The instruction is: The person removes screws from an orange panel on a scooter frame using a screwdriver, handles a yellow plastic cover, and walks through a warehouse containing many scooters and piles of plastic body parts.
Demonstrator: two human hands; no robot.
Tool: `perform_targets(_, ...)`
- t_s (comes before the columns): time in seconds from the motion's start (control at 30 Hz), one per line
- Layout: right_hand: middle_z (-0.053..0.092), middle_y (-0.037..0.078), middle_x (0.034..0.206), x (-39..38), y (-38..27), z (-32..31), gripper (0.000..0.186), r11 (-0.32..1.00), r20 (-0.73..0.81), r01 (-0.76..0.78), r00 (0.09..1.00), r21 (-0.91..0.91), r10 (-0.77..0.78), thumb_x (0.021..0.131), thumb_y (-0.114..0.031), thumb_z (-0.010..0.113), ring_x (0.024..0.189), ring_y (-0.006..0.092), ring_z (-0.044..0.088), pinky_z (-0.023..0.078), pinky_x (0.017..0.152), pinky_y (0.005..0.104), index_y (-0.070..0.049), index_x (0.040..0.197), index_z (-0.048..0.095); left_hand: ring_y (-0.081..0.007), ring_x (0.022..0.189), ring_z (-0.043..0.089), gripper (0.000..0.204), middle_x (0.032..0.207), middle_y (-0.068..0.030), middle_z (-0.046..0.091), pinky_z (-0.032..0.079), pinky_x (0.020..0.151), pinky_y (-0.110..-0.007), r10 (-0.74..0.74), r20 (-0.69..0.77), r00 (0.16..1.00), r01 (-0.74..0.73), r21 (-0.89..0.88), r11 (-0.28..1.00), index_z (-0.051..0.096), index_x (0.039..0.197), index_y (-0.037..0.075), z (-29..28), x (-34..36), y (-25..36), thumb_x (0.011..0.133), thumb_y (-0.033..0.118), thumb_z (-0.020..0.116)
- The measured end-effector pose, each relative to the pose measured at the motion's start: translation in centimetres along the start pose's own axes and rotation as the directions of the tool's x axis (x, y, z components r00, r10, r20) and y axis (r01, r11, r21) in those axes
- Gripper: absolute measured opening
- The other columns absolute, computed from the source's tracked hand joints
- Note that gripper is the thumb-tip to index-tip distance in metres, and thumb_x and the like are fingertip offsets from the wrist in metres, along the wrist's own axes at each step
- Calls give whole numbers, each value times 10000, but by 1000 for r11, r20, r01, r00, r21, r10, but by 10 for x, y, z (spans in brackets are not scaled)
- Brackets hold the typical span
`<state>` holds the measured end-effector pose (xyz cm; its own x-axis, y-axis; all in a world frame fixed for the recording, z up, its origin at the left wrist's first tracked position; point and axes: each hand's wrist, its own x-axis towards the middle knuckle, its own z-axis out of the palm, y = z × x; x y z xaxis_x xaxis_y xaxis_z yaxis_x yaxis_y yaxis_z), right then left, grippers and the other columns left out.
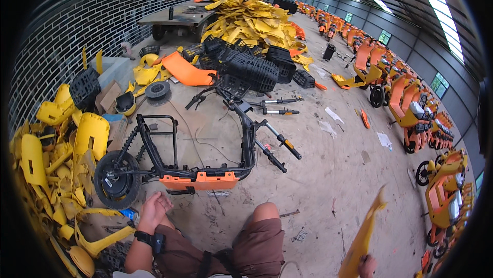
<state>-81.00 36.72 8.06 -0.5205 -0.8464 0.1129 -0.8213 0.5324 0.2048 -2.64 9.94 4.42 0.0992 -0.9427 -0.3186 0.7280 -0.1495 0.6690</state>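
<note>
My left hand (155,207) is raised beside my left knee, fingers loosely curled, nothing visible in them. My right hand (366,265), at lower right, grips a long yellow plastic panel (359,234), which points upward and is partly cut off by the view's edge. In front of me a black scooter frame (246,149) has a rear wheel (114,180) at left, orange plastic pieces (197,182) along its bottom bar and fork tubes (280,139) sticking out to the right.
Yellow plastic parts (35,157) pile along the brick wall (67,21) at left. Behind the frame lie black crates (249,72), an orange panel (187,70) and a large yellow heap (251,21) near a wheeled platform (169,16). Rows of orange scooters (405,103) stand at right.
</note>
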Motion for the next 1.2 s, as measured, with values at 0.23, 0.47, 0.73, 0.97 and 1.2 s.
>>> perform_targets(0.23, 671, 259, 1000, -88, 68, -7, 564, 984, 867, 160, 498, -78, -13, 814, -581, 617, 1000, 396, 641, 516, 838, 459, -40, 928, 733, -268, 787, 611, 157, 786, -103, 617, 502, 748, -427, 45, -54, 998, -45, -12, 999, 600, 948, 41, 4, -7, 2, 956, 173, 515)
perform_targets(0.47, 671, 226, 912, 137, -98, -121, 386, 938, 393, 343, 870, -48, -299, 920, -368, 527, 854, 402, 643, 507, 738, 478, -44, 1099, 636, -245, 793, 611, 134, 792, -83, 614, 507, 762, -412, 6, -208, 978, -42, -172, 984, 601, 950, 67, -4, 10, -5, 953, 182, 533)
perform_targets(0.73, 669, 185, 879, 376, -314, -493, 308, 868, -933, 471, 358, 157, -26, 979, -269, 425, 808, 370, 645, 500, 688, 471, -144, 1221, 569, -242, 824, 627, 181, 823, -93, 633, 518, 758, -403, 60, -34, 998, -58, 62, 996, 584, 1077, 58, 18, 21, -32, 949, 177, 533)
perform_targets(0.97, 638, 149, 691, 250, -505, -319, 283, 111, -675, 805, 556, 583, -485, 972, -238, 493, 623, 263, 620, 493, 578, 399, -24, 971, 678, -171, 739, 646, 121, 824, -79, 660, 534, 698, -308, 366, 19, 931, -298, 619, 726, 617, 1019, 35, 69, -42, 38, 936, 86, 544)
perform_targets(1.2, 530, 15, 665, 82, -528, -221, 472, 227, 292, -247, 270, 942, -918, 1011, -434, 441, 484, 62, 402, 316, 421, 235, -25, 1168, 618, -228, 792, 569, 139, 840, -128, 615, 451, 715, -315, 545, 747, 381, -651, 635, -415, 607, 975, 11, 224, -208, 179, 845, 30, 562)
